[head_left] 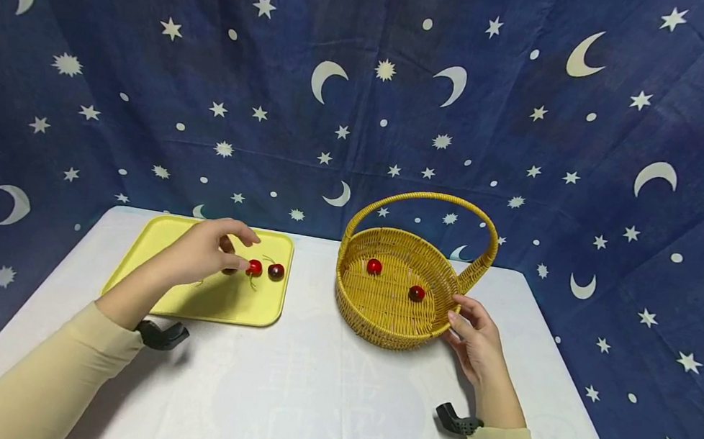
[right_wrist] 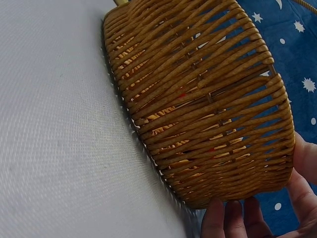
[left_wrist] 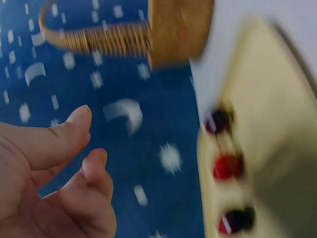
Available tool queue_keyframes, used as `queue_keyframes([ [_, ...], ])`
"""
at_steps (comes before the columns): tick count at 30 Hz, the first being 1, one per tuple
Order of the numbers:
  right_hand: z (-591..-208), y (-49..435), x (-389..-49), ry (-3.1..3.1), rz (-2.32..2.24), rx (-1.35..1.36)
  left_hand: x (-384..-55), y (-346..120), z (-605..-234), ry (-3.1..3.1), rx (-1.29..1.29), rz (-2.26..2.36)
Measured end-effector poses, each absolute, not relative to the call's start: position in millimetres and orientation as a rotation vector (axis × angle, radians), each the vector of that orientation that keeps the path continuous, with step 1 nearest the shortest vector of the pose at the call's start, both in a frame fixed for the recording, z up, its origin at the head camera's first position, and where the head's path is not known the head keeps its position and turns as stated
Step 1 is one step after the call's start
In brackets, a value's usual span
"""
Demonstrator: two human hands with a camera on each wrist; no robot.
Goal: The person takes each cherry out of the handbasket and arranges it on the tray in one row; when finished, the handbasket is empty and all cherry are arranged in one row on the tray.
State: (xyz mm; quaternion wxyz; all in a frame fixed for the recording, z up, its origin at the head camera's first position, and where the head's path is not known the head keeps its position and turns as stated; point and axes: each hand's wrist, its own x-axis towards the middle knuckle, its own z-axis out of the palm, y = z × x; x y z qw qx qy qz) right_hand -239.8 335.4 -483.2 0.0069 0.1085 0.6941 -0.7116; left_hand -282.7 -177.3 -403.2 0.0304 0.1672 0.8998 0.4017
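Observation:
My left hand hovers above the yellow tray, thumb and fingers apart. Nothing lies between them in the left wrist view. Close to its fingertips in the head view are a red cherry and a dark cherry, with stems; another dark cherry is partly hidden behind the hand. A yellow wicker basket with a tall arched handle holds a bright red cherry and a darker one. My right hand grips the basket's right rim, fingers against the outer wall.
A white cloth covers the table, with tray at left and basket right of centre. Behind it hangs a dark blue curtain printed with moons and stars. The basket handle arches up above the rim.

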Motion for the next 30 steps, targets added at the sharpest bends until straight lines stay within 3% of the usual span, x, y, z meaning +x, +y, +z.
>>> queue_keyframes([
  [7,-485,335,-240,2.174,-2.228,0.334,-266,-89,-392,2.506,0.9,1.372],
  [12,-484,336,-240,2.173,-2.222,0.33,-274,-25,-389,2.322,1.025,1.413],
  [20,-485,336,-241,2.172,-2.208,0.334,-308,59,-410,2.222,1.011,1.319],
  [30,-482,335,-241,2.182,-2.186,0.359,-340,115,-451,2.294,0.841,1.096],
])
